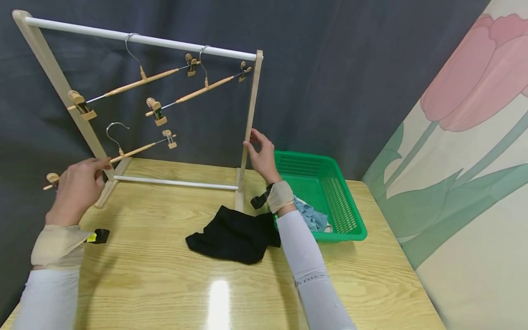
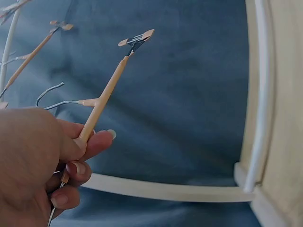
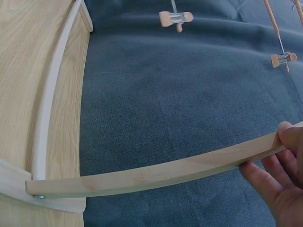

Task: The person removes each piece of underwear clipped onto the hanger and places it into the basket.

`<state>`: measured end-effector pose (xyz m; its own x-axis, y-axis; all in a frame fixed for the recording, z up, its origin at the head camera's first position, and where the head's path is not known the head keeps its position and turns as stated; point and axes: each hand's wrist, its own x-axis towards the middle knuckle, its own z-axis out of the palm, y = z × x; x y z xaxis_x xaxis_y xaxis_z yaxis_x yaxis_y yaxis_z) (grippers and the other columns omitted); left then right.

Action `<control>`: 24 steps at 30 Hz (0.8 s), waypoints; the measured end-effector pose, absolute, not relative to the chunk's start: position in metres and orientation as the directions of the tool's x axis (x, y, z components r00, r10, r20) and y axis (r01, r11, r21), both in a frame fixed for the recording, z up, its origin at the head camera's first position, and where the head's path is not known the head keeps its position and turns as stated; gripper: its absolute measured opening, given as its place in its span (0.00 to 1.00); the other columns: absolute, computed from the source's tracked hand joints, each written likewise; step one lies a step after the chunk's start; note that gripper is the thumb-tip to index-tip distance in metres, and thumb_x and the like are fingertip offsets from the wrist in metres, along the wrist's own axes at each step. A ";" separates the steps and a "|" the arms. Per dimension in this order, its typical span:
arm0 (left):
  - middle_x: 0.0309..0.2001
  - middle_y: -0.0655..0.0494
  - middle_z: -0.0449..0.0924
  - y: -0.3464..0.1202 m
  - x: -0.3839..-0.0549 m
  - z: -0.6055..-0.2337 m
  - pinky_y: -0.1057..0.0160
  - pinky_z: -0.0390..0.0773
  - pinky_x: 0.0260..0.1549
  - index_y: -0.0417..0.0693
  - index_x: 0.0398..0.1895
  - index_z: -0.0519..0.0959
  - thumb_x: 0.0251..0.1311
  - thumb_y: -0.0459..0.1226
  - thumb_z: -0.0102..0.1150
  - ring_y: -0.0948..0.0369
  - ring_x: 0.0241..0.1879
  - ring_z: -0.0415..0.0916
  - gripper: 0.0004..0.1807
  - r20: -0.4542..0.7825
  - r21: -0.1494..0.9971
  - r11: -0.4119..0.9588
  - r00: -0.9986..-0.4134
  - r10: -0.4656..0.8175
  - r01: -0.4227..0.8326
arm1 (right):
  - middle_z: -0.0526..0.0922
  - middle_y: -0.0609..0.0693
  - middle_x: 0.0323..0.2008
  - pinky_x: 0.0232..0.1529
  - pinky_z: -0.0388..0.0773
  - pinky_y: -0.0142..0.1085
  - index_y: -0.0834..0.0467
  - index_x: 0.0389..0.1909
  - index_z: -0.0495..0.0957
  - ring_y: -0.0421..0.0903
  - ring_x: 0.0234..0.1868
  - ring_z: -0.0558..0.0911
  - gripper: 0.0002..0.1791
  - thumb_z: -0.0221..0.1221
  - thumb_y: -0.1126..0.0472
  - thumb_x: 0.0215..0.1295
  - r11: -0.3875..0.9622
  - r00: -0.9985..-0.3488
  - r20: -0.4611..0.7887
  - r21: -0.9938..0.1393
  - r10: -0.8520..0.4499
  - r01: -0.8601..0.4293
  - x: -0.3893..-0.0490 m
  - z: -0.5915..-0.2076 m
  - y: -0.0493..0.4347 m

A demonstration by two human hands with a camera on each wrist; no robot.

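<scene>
My left hand (image 1: 80, 185) grips a clip hanger (image 1: 138, 150) by its wooden bar, left of its hook. In the left wrist view the fingers curl round the hanger's bar (image 2: 102, 101), and a clip shows at its far end. My right hand (image 1: 262, 153) holds the right upright (image 1: 252, 103) of a small garment rack. The right wrist view shows thumb and fingers on either side of that wooden upright (image 3: 156, 176). Two more clip hangers (image 1: 134, 86) hang from the white top rail (image 1: 165, 42), their clips holding nothing.
A black cloth garment (image 1: 235, 236) lies crumpled on the wooden table (image 1: 165, 284), in front of the rack. Behind my right forearm stands a green basket (image 1: 346, 197) with blue and white cloth (image 1: 311, 215) in it. A dark curtain hangs behind; a tulip-painted wall (image 1: 466, 114) rises at right.
</scene>
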<state>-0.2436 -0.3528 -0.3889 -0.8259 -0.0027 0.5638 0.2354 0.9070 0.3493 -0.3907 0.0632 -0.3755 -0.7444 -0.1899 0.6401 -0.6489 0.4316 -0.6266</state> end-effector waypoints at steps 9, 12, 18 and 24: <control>0.42 0.29 0.81 -0.371 -0.250 -0.348 0.53 0.56 0.21 0.28 0.57 0.79 0.56 0.20 0.43 0.43 0.25 0.67 0.26 0.549 0.389 0.912 -0.828 -0.115 0.131 | 0.80 0.63 0.58 0.60 0.77 0.47 0.65 0.70 0.69 0.56 0.57 0.81 0.26 0.59 0.63 0.74 0.421 -0.743 0.639 -0.629 -0.198 -0.653 -0.391 -0.376 0.064; 0.43 0.27 0.80 -0.374 -0.253 -0.334 0.51 0.58 0.25 0.30 0.61 0.77 0.57 0.20 0.44 0.40 0.28 0.68 0.27 0.520 0.389 0.918 -0.840 -0.156 0.071 | 0.79 0.63 0.58 0.57 0.80 0.47 0.66 0.71 0.69 0.56 0.57 0.81 0.27 0.58 0.62 0.74 0.421 -0.744 0.637 -0.629 -0.201 -0.653 -0.391 -0.377 0.064; 0.42 0.26 0.79 -0.385 -0.257 -0.310 0.49 0.59 0.26 0.31 0.61 0.76 0.55 0.20 0.41 0.38 0.30 0.68 0.29 0.549 0.348 0.937 -0.819 -0.170 0.039 | 0.80 0.63 0.57 0.58 0.79 0.47 0.66 0.70 0.70 0.56 0.57 0.81 0.26 0.58 0.63 0.74 0.422 -0.737 0.642 -0.620 -0.211 -0.661 -0.391 -0.375 0.063; 0.42 0.26 0.79 -0.392 -0.261 -0.284 0.48 0.59 0.25 0.31 0.61 0.77 0.54 0.20 0.38 0.38 0.28 0.67 0.30 0.602 0.284 0.957 -0.787 -0.137 0.051 | 0.80 0.63 0.55 0.58 0.78 0.49 0.66 0.69 0.71 0.56 0.56 0.81 0.25 0.58 0.63 0.74 0.411 -0.734 0.645 -0.623 -0.211 -0.666 -0.390 -0.376 0.064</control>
